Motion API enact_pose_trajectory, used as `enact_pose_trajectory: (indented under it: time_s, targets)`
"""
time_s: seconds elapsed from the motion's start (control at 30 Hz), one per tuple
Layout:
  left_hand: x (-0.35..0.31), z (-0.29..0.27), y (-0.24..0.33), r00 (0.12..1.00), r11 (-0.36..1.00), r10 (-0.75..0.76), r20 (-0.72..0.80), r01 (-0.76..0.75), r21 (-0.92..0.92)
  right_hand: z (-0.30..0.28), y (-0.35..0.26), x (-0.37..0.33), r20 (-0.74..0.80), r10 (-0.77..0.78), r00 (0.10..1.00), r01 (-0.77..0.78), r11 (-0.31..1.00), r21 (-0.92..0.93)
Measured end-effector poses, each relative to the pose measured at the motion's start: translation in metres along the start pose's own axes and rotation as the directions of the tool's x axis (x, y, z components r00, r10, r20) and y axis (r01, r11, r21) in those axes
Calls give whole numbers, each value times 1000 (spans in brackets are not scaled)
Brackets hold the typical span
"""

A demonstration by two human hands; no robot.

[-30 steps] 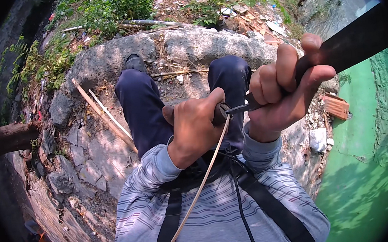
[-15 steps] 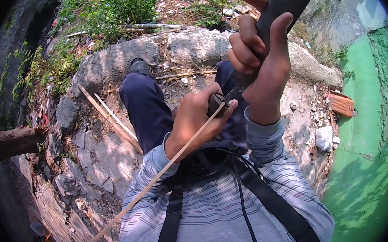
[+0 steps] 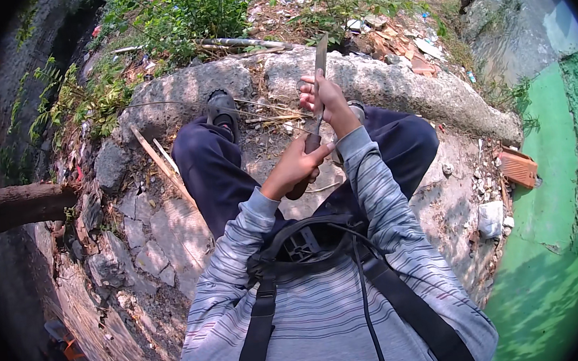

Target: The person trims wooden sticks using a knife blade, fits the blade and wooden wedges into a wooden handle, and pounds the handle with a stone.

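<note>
Over the ground between my knees I hold a long-bladed knife (image 3: 321, 57), its blade pointing up and away from me. My left hand (image 3: 292, 167) is wrapped round its dark brown handle, which shows above and below the fist. Higher up, my right hand (image 3: 332, 104) closes about the lower blade, with the thumb along it and the fingers curled on its left side. A thin strip (image 3: 182, 102) runs from the left toward my hands; whether either hand grips it I cannot tell.
A rough concrete kerb (image 3: 188, 83) curves past my shoes. Bamboo pieces (image 3: 157, 168) lie on the broken paving at left, near a thick branch (image 3: 23, 205). To the right are an orange brick (image 3: 519, 167), a white lump (image 3: 490, 220) and a green-painted surface (image 3: 547, 226).
The knife and both hands have moved down and away from my head. My knees have spread apart. The pale strip that crossed my left forearm is gone from there.
</note>
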State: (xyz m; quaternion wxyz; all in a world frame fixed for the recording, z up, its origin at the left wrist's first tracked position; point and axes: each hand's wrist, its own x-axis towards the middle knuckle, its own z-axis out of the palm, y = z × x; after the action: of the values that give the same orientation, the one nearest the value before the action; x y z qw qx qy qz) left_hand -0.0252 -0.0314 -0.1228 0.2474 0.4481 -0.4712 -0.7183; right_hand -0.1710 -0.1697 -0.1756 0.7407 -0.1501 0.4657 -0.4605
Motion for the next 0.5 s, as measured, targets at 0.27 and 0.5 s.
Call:
enact_pose_trajectory:
  time_s: [0.27, 0.5]
  targets:
    - [57, -11, -71, 955, 949, -292, 59, 297, -110, -96, 93, 86, -55, 307, 950, -295, 942, 160]
    - [113, -20, -95, 938, 867, -335, 89, 344, -361, -136, 111, 84, -171, 283, 944, -309, 939, -152]
